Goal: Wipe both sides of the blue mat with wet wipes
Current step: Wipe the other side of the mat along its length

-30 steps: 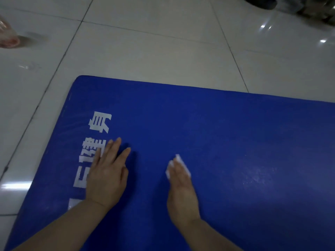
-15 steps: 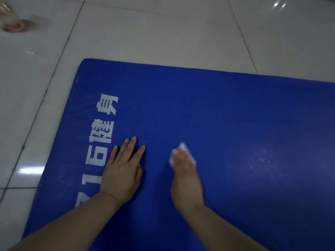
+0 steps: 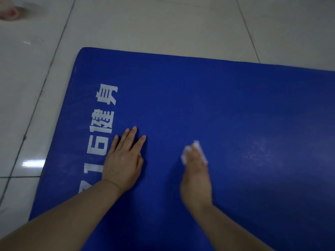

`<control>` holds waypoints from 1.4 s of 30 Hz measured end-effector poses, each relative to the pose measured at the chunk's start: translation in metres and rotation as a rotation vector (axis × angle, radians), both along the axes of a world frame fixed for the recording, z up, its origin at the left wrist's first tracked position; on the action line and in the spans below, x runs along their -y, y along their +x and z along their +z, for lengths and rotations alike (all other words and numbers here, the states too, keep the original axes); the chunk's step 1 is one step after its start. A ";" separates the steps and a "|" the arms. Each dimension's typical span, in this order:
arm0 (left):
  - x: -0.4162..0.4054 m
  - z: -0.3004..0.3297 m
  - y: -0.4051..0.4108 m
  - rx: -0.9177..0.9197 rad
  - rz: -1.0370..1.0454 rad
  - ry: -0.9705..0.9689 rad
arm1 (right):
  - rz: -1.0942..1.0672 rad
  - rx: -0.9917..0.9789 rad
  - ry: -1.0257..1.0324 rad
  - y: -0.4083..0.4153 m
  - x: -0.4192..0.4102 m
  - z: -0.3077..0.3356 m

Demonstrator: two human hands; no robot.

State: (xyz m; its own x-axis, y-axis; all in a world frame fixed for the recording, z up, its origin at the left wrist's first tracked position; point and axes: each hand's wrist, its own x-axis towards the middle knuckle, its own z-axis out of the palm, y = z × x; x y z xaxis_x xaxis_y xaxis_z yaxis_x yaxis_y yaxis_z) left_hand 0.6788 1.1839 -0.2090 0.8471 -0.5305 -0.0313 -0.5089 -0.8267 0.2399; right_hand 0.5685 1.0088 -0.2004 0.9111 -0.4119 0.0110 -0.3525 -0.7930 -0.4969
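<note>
At frame centre, our right hand [image 3: 196, 176] presses a wet wipe [image 3: 194, 144] flat under straight, closed fingers onto the blue mat [image 3: 235, 109]. Our left hand [image 3: 123, 163] rests beside it, fingers straight, slightly spread.

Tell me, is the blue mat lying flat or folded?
Flat. The mat lies spread on the floor, and the left hand rests flat on it.

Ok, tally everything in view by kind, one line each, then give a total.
Flat blue foam mat with white lettering: 1
White wet wipe under the right hand: 1
Bare hands, with the left hand flat on the mat: 2
Blurred pinkish object on the floor, far left: 1
Total: 5
</note>
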 end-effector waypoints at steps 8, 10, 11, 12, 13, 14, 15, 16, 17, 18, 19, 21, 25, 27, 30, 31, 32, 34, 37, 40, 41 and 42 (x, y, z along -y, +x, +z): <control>0.001 0.000 0.000 0.008 0.005 0.023 | 0.060 0.001 -0.050 -0.029 -0.047 -0.015; 0.001 0.002 0.001 0.014 -0.002 0.026 | 0.251 -0.023 -0.045 -0.036 -0.074 -0.011; 0.001 0.002 0.001 0.019 -0.008 0.028 | 0.308 -0.005 -0.062 -0.036 -0.074 -0.012; 0.001 0.003 0.001 0.023 -0.013 0.029 | 0.316 0.007 -0.062 -0.035 -0.065 -0.010; 0.001 0.003 0.001 0.025 -0.016 0.025 | 0.257 0.000 -0.017 -0.031 -0.052 -0.006; 0.001 0.004 0.001 0.026 -0.017 0.020 | 0.153 -0.005 0.026 -0.027 -0.035 -0.003; 0.001 0.005 0.001 0.027 -0.018 0.013 | 0.031 -0.013 0.039 -0.024 -0.016 0.000; 0.000 0.006 0.000 0.029 -0.018 0.006 | -0.064 -0.040 0.000 -0.021 0.002 0.000; -0.001 0.006 -0.002 0.032 -0.018 -0.003 | -0.127 -0.084 -0.016 -0.018 0.013 0.001; -0.002 0.007 -0.005 0.035 -0.019 -0.010 | -0.152 -0.105 -0.026 -0.017 0.016 -0.001; -0.004 0.007 -0.009 0.037 -0.022 -0.014 | -0.173 -0.085 -0.008 -0.016 0.008 0.003; -0.008 0.008 -0.022 0.031 -0.031 -0.006 | -0.037 -0.185 -0.051 -0.025 -0.029 0.009; -0.016 0.007 -0.041 0.010 -0.068 0.031 | 0.212 -0.146 -0.050 -0.062 -0.100 -0.001; -0.017 0.006 -0.043 0.006 -0.088 0.037 | 0.254 -0.154 -0.073 -0.068 -0.095 0.001; -0.017 0.007 -0.042 -0.005 -0.090 0.028 | 0.094 -0.116 -0.053 -0.064 -0.044 0.004; -0.016 0.006 -0.041 -0.007 -0.092 0.028 | 0.011 -0.146 -0.065 -0.063 -0.026 0.005; -0.016 0.006 -0.041 -0.007 -0.095 0.032 | -0.072 -0.157 -0.072 -0.064 -0.013 0.005; -0.016 0.007 -0.041 -0.004 -0.103 0.046 | -0.205 -0.114 -0.061 -0.065 -0.015 0.007; -0.015 0.008 -0.041 -0.006 -0.108 0.061 | 0.045 -0.096 -0.096 -0.076 -0.075 0.002; -0.015 0.008 -0.040 -0.010 -0.114 0.066 | 0.214 -0.149 -0.034 -0.079 -0.133 0.000; -0.015 0.009 -0.040 -0.007 -0.118 0.069 | 0.235 -0.151 -0.018 -0.077 -0.140 0.002; -0.016 0.009 -0.039 0.000 -0.120 0.070 | 0.273 -0.142 -0.019 -0.077 -0.141 0.004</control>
